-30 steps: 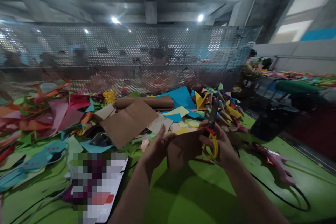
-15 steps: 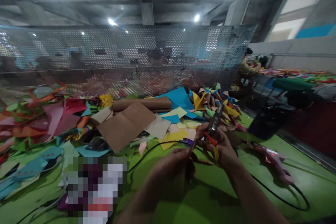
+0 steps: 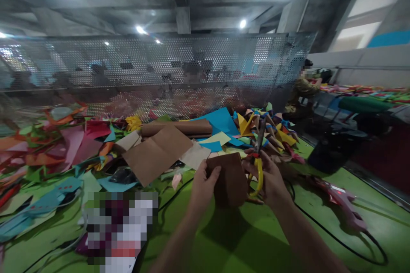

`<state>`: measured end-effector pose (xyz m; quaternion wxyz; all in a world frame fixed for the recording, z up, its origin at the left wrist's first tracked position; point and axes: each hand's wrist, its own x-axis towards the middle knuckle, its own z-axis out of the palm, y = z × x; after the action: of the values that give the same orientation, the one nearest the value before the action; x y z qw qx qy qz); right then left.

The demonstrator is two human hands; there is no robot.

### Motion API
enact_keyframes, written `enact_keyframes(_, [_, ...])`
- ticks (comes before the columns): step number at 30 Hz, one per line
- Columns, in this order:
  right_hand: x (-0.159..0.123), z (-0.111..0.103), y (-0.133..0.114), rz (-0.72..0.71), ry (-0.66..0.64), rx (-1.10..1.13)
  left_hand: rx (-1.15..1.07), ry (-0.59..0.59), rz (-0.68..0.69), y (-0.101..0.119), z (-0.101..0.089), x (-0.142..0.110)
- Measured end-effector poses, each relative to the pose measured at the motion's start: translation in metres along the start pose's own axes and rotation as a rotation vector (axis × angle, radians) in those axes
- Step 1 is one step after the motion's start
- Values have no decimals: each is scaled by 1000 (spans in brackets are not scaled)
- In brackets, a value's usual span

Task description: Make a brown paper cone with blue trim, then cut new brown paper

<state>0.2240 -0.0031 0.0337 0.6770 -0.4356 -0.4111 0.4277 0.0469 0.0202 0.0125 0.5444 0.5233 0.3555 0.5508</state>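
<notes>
A piece of brown paper (image 3: 229, 181) is held up over the green table, its broad face towards me. My left hand (image 3: 205, 185) pinches its left edge, thumb on the near face. In my right hand (image 3: 267, 177) is a pair of scissors (image 3: 259, 158) with yellow and red handles, blades pointing up and away. The right fingers also come close to the paper's right edge; whether they touch it I cannot tell. A larger creased brown sheet (image 3: 156, 153) lies beyond my left hand.
Coloured paper scraps (image 3: 77, 140) heap up on the left. Folded paper pieces (image 3: 253, 126) pile at the back. A pink glue gun (image 3: 344, 204) with a black cord lies at right. Behind stands a perforated metal screen (image 3: 160, 72). A person (image 3: 306, 85) sits at the far right.
The brown paper has turned from edge-on to face me. My left hand has risen and its thumb now lies on the sheet. The scissors have swung more upright, showing the yellow handle.
</notes>
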Motion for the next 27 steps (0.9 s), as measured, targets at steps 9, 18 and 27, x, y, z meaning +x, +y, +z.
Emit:
enact_keyframes(9, [2, -1, 5, 0, 31, -9, 81, -26, 23, 6, 2, -3])
enact_keyframes(18, [0, 1, 4, -20, 26, -19, 51, -3, -1, 13, 2, -3])
enact_keyframes(27, [-1, 2, 3, -13, 36, -20, 8, -10, -1, 10, 3, -2])
